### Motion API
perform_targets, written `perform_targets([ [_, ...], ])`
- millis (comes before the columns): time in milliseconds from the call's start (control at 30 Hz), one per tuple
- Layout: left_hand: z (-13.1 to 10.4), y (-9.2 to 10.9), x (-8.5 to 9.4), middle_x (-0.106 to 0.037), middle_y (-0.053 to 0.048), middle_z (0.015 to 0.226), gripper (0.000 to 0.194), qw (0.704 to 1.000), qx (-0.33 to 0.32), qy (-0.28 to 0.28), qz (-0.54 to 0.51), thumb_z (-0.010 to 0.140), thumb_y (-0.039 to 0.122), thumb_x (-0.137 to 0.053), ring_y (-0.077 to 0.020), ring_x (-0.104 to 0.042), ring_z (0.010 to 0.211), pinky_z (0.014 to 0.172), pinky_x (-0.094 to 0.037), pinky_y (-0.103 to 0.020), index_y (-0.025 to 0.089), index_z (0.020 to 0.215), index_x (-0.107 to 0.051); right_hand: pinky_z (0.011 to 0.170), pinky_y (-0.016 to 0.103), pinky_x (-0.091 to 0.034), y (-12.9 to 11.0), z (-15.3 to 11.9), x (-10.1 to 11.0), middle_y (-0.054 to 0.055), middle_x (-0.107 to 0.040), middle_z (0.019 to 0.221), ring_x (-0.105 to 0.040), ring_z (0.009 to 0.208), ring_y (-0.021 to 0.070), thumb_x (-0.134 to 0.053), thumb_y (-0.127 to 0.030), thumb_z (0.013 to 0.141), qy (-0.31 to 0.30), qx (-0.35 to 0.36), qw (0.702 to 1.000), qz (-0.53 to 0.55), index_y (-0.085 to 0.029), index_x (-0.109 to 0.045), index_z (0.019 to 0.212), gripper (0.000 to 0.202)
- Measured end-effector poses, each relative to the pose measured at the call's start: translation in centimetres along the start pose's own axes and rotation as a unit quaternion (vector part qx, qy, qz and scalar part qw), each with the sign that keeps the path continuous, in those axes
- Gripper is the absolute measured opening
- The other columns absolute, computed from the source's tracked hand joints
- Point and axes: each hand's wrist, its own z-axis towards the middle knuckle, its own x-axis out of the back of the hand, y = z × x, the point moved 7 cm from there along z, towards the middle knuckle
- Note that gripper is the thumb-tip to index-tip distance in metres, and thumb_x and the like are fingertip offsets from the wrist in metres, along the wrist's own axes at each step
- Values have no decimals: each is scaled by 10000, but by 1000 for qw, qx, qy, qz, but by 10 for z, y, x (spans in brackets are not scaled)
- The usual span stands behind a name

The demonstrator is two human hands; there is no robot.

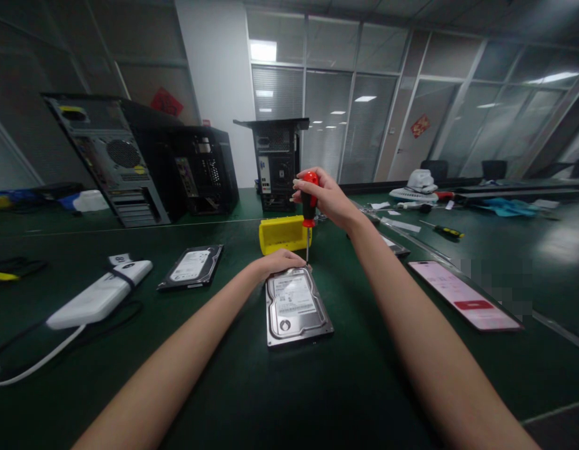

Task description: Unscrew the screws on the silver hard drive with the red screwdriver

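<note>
**Screwdriver upright at the far corner of a braced hard drive**

The step in hand looks like screw work: the right hand [329,200] is closed around the red and black handle of a screwdriver [309,203], whose shaft points straight down to the far right corner of the silver hard drive [291,300]. Whether the tip sits in a screw head is too small to tell. Any turn from here calls, in my judgement, for a vertical shaft, light downward pressure and a drive that does not slide.

The left hand [283,259] lies over the drive's far end, fingers together and near the tip; whether they clamp its edge or only press on it, I cannot tell.

The hard drive lies label up on the green counter [233,375], at 6 o'clock from the right hand and below it, and at about 5 o'clock from the left hand, in contact with it.

Around the drive, an open yellow box [284,244] stands at 12 o'clock, just beyond the left hand. A second drive [190,265] lies apart at 10 o'clock, a white power strip [102,297] at 9, a phone [465,297] at 3, and a yellow and black screwdriver [448,232] well apart at 2.
</note>
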Motion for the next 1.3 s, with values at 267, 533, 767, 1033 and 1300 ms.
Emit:
perform_targets([
  [267,0,-1,0,-742,-39,834,258,1000,1,-1,-10,742,379,-664,-162,-615,718,658,-430,-238,182,865,-777,695,286,-512,-5,-2,0,-47,-501,765,-569,616,82,-705,-349,735,8,11,998,-64,-219,-459,946,349],
  [533,0,0,0,-738,-49,822,271,1000,-2,-1,-12,739,375,-661,-155,-603,696,635,-417,-236,164,861,-778,653,304,-530,3,4,4,-27,-508,732,-541,589,94,-453,-340,904,7,-19,1000,-12,-216,-495,961,142],
  [767,0,1,0,-738,-45,823,290,1000,-6,-5,-6,746,384,-652,-156,-603,697,641,-416,-235,155,873,-776,688,278,-531,-2,1,0,-28,-558,758,-574,616,83,-580,-369,844,-15,-15,1000,-8,-206,-463,884,205],
  [1033,4,-5,-1,-726,-29,758,271,1000,6,2,-21,734,374,-672,-149,-586,640,615,-416,-238,172,882,-775,665,282,-505,-15,-4,-4,-30,-533,734,-567,623,112,-520,-415,889,-30,56,990,-128,-247,-486,1009,210],
  [1300,2,1,4,-729,-56,810,348,995,-61,51,61,788,418,-607,-186,-619,734,666,-434,-254,126,898,-761,747,294,-461,-20,-5,11,9,-547,845,-544,760,135,-373,-414,947,-7,67,968,-243,-243,-557,1071,280],
])
